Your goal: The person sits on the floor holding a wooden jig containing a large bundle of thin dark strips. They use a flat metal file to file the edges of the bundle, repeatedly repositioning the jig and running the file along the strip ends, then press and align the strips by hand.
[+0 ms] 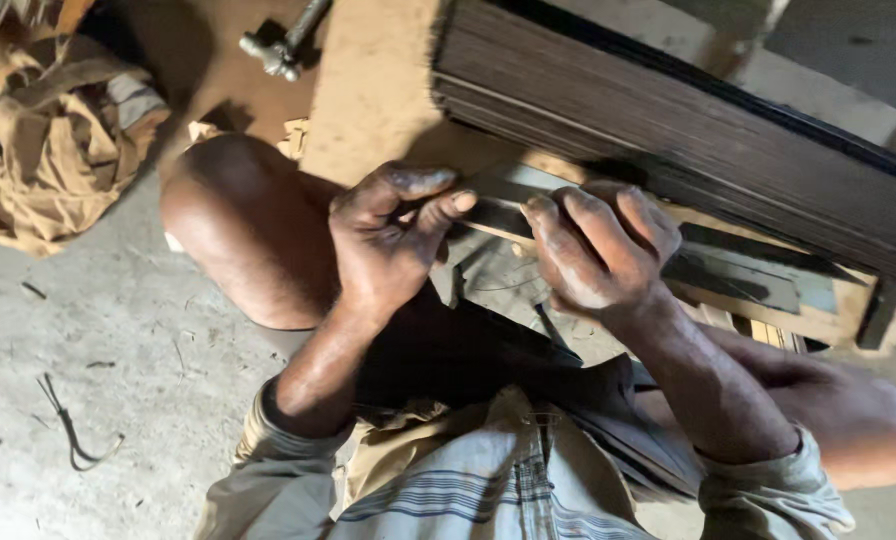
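Both hands' grip (488,230) around metal strip (498,205)

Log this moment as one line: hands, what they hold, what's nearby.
left hand: pinching metal strip | right hand: gripping same strip | nearby: stacked sheets, hammer

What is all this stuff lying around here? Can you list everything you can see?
Thin metal strip: one, grey, pinched between both hands.
Stack of thin sheets: one, dark brown, upper right, on a board.
Wooden board: one, tan, top centre.
Crumpled cloth: one, tan, upper left on the floor.
Metal tool: one, grey, top, beside the board.
Bent wire: one, dark, lower left floor.
Left hand: grips the strip's left part.
Right hand: grips the strip's right part.
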The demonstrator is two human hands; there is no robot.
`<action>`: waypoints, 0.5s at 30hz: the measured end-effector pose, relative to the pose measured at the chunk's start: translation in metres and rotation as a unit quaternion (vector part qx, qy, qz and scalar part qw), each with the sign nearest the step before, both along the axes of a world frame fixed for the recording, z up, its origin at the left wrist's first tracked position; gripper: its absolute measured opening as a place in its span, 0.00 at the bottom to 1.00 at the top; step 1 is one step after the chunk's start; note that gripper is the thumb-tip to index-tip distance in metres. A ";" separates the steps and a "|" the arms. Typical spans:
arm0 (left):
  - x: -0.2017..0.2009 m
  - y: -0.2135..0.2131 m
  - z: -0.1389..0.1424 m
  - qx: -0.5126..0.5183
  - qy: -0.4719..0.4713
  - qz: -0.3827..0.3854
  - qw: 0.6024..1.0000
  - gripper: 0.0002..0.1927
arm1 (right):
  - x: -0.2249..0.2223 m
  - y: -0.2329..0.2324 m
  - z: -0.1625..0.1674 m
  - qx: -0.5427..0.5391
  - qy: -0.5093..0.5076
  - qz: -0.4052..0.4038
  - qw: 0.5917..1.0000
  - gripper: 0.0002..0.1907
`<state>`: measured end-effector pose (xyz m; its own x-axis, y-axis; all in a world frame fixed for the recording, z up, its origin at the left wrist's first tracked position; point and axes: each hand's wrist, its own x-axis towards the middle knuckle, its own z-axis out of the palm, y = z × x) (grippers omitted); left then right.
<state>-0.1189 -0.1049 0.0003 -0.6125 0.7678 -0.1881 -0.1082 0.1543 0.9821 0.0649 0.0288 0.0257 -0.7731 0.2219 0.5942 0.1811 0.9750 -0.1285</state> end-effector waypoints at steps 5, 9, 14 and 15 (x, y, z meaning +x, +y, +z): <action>-0.025 -0.004 -0.014 0.192 -0.038 -0.006 0.981 0.26 | -0.007 0.010 -0.002 -0.001 0.012 -0.046 0.999 0.09; -0.029 -0.003 -0.020 0.204 0.186 -0.068 0.959 0.33 | -0.006 0.011 0.001 -0.022 -0.006 -0.088 0.996 0.09; -0.021 -0.006 -0.010 0.137 0.154 -0.090 0.974 0.49 | -0.024 0.009 0.009 -0.054 -0.009 -0.089 0.995 0.10; -0.020 -0.005 -0.007 0.132 0.197 -0.089 0.968 0.53 | -0.026 0.008 0.011 -0.059 -0.015 -0.094 0.994 0.11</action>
